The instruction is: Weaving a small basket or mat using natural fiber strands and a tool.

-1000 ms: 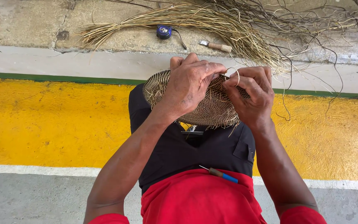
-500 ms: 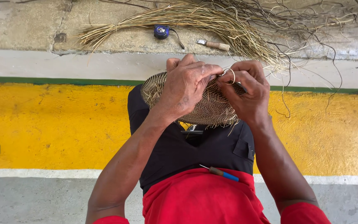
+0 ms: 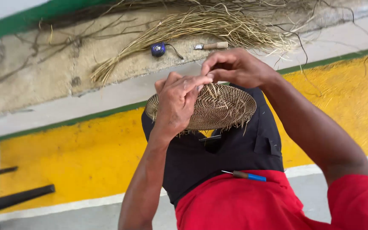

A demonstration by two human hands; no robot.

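Observation:
A round woven basket disc (image 3: 224, 110) of tan fibre rests on my black-trousered knees, loose strand ends sticking out of it. My left hand (image 3: 177, 102) grips its near-left rim, fingers curled over the edge. My right hand (image 3: 233, 68) hovers just above the disc's far side, fingertips pinched together, apparently on a thin strand that is too fine to make out clearly. The two hands meet at the fingertips. A small tool with a blue handle (image 3: 248, 175) lies on my lap against the red shirt.
A bundle of dry straw-coloured fibres (image 3: 192, 32) lies on the concrete ledge beyond, with a small blue tape measure (image 3: 158, 49) and a wooden-handled knife (image 3: 211, 45). Floor is yellow with white and green lines. Dark bars (image 3: 13, 198) lie at left.
The view has swung, so the scene sits tilted now. My right hand lifted off the disc's right edge and rose above it, fingers pinched. My left hand shifted toward the near-left rim.

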